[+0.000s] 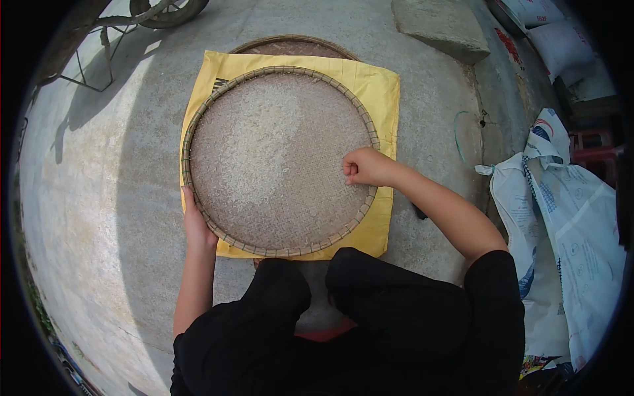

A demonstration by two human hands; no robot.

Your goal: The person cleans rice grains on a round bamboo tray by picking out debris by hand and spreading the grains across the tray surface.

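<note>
A round woven tray [317,218] with a bound rim lies over a yellow sack [366,231]. White grains [257,145] are heaped on its left and middle part, with a thinner scatter around them. My left hand [197,221] grips the tray's rim at the lower left, its fingers partly hidden beneath. Above the right part of the tray is my right hand [366,167], its fingers curled closed; anything between the fingertips is too small to make out.
Behind the sack shows the edge of a second woven tray [297,43]. A concrete block [439,26] stands at the upper right. White sacks [581,224] lie along the right side. A wheel [173,12] and metal frame are at the upper left.
</note>
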